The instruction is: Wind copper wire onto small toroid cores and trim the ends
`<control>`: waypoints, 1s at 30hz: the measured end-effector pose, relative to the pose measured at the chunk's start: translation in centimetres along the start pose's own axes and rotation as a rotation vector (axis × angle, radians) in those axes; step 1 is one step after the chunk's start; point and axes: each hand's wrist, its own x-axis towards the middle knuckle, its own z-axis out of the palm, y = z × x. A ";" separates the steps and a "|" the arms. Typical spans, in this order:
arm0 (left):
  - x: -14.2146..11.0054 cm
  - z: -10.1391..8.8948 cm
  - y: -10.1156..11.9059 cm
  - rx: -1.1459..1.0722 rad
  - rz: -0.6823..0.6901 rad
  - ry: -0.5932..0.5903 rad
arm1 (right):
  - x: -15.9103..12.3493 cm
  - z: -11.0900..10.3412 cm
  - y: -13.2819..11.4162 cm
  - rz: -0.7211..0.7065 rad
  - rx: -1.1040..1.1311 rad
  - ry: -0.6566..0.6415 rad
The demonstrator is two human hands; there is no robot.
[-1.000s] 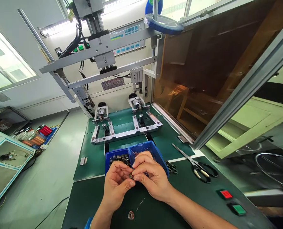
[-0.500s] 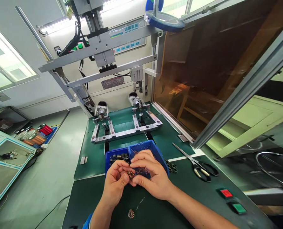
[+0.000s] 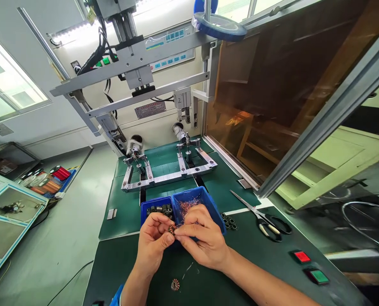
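A small motor stator wound with copper wire is pinched between the thumb and fingers of my left hand, in front of the blue bins. My right hand is closed, its thumb and forefinger pressed together against the stator's right edge. What lies between those fingertips is too small to make out. Another wound stator lies on the dark green table below my hands, with a thin wire scrap beside it.
The left blue bin holds dark metal parts; the right blue bin holds copper wire scraps. Several black stator cores and scissors lie to the right. Red and green buttons sit nearer. A winding machine frame stands behind.
My right hand's fingers have closed in from a looser, spread pose to a pinch at the stator. The stator has shifted slightly left and up. Copper scraps in the right bin show more now.
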 end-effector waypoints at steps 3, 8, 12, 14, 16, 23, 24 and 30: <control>-0.1 -0.1 0.1 0.024 0.015 -0.001 | -0.1 -0.1 0.2 0.111 0.059 -0.023; -0.3 0.3 0.3 0.101 0.051 0.005 | -0.3 -0.1 0.3 0.257 0.135 -0.067; -0.5 0.6 0.2 0.192 0.064 0.048 | -0.2 -0.1 0.1 0.273 0.148 -0.103; -0.5 0.5 0.1 0.211 0.073 0.058 | 0.0 -0.2 0.0 0.273 0.147 -0.126; -0.5 0.2 0.1 0.209 0.050 0.032 | 0.2 -0.3 0.1 0.266 0.155 -0.156; 0.1 -0.4 0.7 0.118 -0.141 -0.178 | 0.6 -0.7 0.0 0.229 0.189 -0.286; 0.2 -0.4 0.7 0.117 -0.165 -0.169 | 0.7 -0.8 0.0 0.246 0.175 -0.304; 0.0 0.1 1.0 0.176 -0.258 -0.144 | 1.1 -1.6 0.3 0.331 0.197 -0.320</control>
